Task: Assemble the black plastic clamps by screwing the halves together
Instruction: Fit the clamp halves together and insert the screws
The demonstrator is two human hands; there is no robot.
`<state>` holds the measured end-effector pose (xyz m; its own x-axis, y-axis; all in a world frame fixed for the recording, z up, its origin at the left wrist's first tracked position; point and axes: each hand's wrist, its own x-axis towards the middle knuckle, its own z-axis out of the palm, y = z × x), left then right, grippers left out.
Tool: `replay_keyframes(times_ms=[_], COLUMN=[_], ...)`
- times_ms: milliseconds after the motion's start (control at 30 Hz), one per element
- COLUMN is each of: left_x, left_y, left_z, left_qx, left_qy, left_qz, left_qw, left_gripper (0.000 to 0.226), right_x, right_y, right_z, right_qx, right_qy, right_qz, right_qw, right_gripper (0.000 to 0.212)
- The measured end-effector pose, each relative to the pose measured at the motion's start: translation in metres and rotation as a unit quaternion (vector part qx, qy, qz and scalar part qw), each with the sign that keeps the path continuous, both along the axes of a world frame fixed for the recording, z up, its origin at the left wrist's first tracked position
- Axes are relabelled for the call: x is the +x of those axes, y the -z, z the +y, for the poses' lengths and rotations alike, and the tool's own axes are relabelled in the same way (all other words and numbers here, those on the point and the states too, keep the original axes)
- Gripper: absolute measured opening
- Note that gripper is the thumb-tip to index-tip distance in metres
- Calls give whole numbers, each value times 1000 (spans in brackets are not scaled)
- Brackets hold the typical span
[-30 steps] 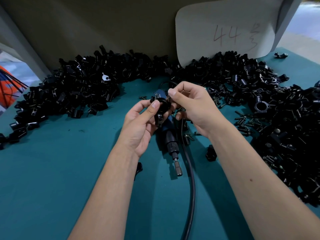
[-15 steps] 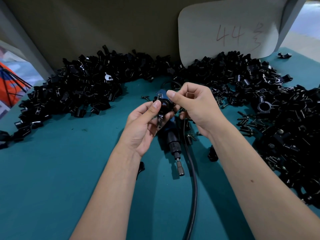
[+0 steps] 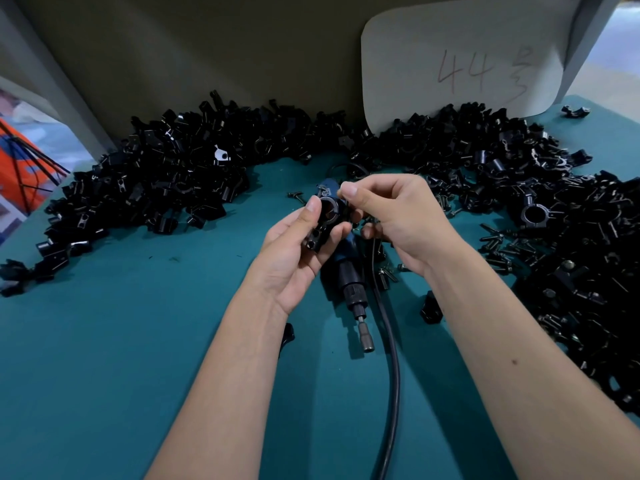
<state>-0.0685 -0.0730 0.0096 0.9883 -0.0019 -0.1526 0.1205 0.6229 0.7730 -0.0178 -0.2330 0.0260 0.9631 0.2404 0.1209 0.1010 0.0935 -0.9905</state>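
A teal mat [image 3: 104, 375] covers the whole work surface in my view, backed by a dull olive panel across the top of the frame, with a pale card [image 3: 460, 53] marked "44" leaning against it at the upper right. Black clamp parts lie in a long arc: one heap [image 3: 162, 181] at the upper left, another heap [image 3: 571, 237] running down the right edge. Loose screws [image 3: 498, 247] are scattered on the mat beside the right-hand heap.

In the centre of the frame I hold one clamp [image 3: 325, 220] above the mat. My left hand [image 3: 294, 251] grips it, thumb on its left side and fingers curled behind and under. Its round bore faces up toward the camera, and its long axis runs from the ring at the upper right down to the flat tab with two holes at the lower left. My right hand [image 3: 391, 220] sits just beside the ring, thumb and forefinger pinched together at its upper right edge; I think they hold a small screw, though it is too small to be sure.

Under my hands a blue power screwdriver [image 3: 349, 275] lies on the mat, bit pointing toward the bottom of the frame, and its black cable [image 3: 391, 358] curves down to the lower edge.
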Motion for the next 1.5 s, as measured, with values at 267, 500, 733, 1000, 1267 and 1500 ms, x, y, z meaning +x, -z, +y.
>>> replay_keyframes(times_ms=[267, 500, 733, 1000, 1267, 1500], left_x=[-1, 0, -2, -3, -3, -2], left_y=[-1, -2, -1, -3, -2, 0], left_z=[1, 2, 3, 2, 3, 1], left_qx=[25, -4, -14, 1, 24, 52], left_qy=[1, -11, 7, 13, -12, -18], left_qz=[-10, -23, -37, -46, -46, -55], left_qw=[1000, 1000, 999, 999, 999, 997], left_gripper=[43, 50, 33, 22, 22, 26], right_x=[-3, -5, -7, -6, -5, -2], right_y=[-3, -3, -5, -6, -3, 2], right_z=[1, 2, 4, -1, -2, -1], right_qx=[-32, 9, 5, 25, 11, -30], right_qy=[10, -37, 2, -18, -33, 27], right_qz=[-6, 1, -5, 15, 9, -22], right_qw=[999, 999, 1000, 999, 999, 999], right_gripper=[25, 14, 14, 29, 13, 31])
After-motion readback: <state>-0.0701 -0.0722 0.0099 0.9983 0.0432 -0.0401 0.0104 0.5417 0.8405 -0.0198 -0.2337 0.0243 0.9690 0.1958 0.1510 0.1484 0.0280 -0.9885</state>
